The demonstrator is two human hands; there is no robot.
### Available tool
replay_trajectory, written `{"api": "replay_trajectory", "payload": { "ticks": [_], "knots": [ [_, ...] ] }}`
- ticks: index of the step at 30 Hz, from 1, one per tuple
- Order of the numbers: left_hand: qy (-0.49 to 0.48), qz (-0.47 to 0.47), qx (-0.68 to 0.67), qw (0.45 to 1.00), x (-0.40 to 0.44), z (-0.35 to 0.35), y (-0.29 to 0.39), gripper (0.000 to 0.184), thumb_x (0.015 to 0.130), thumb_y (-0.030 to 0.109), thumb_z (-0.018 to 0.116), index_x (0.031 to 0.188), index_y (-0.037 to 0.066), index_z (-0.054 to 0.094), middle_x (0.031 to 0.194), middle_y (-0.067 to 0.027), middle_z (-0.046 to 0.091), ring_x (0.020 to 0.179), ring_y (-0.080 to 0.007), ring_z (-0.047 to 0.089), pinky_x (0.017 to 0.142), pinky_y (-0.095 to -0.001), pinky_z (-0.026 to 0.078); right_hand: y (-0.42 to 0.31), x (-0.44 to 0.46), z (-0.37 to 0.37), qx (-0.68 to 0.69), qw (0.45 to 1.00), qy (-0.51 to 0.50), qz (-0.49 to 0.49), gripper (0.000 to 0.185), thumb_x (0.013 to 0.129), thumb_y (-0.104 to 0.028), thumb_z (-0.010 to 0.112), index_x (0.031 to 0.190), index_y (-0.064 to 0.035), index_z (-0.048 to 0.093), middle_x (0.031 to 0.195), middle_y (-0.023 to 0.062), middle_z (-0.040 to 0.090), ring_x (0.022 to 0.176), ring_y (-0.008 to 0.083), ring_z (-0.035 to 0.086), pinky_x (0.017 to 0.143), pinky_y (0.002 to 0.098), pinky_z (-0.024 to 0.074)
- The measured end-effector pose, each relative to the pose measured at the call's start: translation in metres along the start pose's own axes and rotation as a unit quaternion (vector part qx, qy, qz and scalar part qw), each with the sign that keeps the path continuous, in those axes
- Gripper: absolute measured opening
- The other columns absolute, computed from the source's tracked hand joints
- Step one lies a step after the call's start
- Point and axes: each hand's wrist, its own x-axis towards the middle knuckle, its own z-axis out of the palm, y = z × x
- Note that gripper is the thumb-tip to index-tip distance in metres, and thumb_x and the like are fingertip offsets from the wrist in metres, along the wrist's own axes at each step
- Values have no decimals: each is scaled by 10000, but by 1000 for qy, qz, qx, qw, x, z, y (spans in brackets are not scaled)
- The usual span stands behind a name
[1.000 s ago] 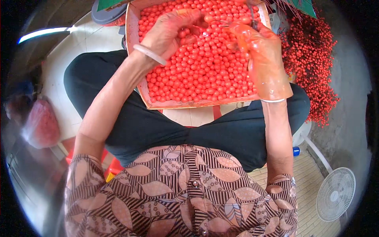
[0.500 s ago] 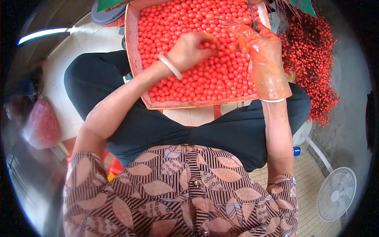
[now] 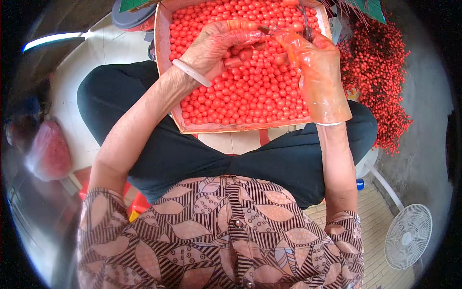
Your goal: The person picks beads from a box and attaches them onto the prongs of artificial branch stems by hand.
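Observation:
A shallow tray (image 3: 168,98) with a pale rim is filled with small round red balls (image 3: 250,91). Over its far part, my bare left hand (image 3: 224,43), with a white bracelet at the wrist, has thumb and forefinger pinched at the end of a thin dark stem (image 3: 270,31). My right hand (image 3: 315,60), in a translucent, reddish-stained glove, is closed just to the right of it. A dark length of stem (image 3: 305,20) sticks up from the right fingers; how the pieces join inside that hand is hidden.
Bunched branches with red berries (image 3: 378,82) stand on the right. A white fan (image 3: 408,238) is at the lower right. A plastic bag of red contents (image 3: 50,151) lies on the left, and a grey lid (image 3: 132,17) sits at the upper left.
My left hand has moved up from over the balls and closed in a pinch beside my right hand. The right hand has shifted slightly left, still closed.

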Motion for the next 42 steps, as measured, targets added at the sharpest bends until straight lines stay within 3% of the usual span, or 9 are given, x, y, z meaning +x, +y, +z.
{"api": "replay_trajectory", "payload": {
  "ticks": [6,12,15,18,24,27,31,38,42],
  "knots": [
    [-10,45,-1,999,0,3,0,216,823,160,584,1001,40,591,947,-33,619,892,-93,586,650,-130,435,-5,-6,6,-48,996,53,-58,86,718,-110,663,729,-37,618,579,-33,542,528,29,447,470,209,343],
    [-114,65,27,991,1,2,3,204,813,130,585,996,41,579,896,-8,610,736,-41,572,484,-124,389,-14,-17,16,-82,988,80,-102,88,732,-103,647,756,-27,609,609,-46,537,541,25,438,484,207,343],
    [-54,80,36,995,-2,10,0,182,816,109,576,986,43,571,880,-5,607,614,-17,522,409,-129,313,-40,-34,27,-29,997,34,-67,83,761,-96,635,824,-47,615,661,-67,524,567,-8,419,498,168,316],
    [-6,79,10,997,-4,19,0,68,810,78,597,836,16,601,650,-5,553,495,-39,453,384,-160,269,-44,-31,18,-46,997,-28,-52,73,757,-91,629,807,-43,606,671,-65,523,592,-5,429,520,169,332],
    [-20,77,0,997,-7,17,-1,65,800,75,607,832,18,602,664,-7,565,501,-36,459,381,-161,274,-21,-22,18,-115,990,16,-73,73,760,-96,619,790,-35,593,680,-56,530,631,1,445,556,170,353],
    [3,80,11,997,-5,17,-4,67,802,73,604,839,18,599,668,-4,568,508,-41,464,397,-164,286,-12,-17,18,-111,991,23,-67,77,767,-105,619,798,-38,597,680,-41,549,596,5,445,547,169,360],
    [-35,98,6,995,-6,8,-4,247,830,117,565,1066,45,558,944,-13,610,710,-35,529,558,-129,402,-1,-3,6,-1,999,6,-47,94,779,-96,618,837,-25,599,709,-1,592,544,26,453,536,180,395],
    [75,31,-111,990,-10,20,15,273,813,89,578,1073,14,545,969,-56,611,758,-85,576,669,-197,499,-2,-6,2,74,995,-60,-2,146,799,-104,596,896,4,575,825,76,633,559,67,503,572,233,462],
    [-5,0,-132,991,9,-8,8,234,815,75,572,1035,-3,552,937,-83,608,784,-135,599,677,-226,508,-4,-12,-1,78,993,-91,3,136,788,-110,604,875,-8,576,810,71,634,538,54,477,572,242,459]
  ]
}}
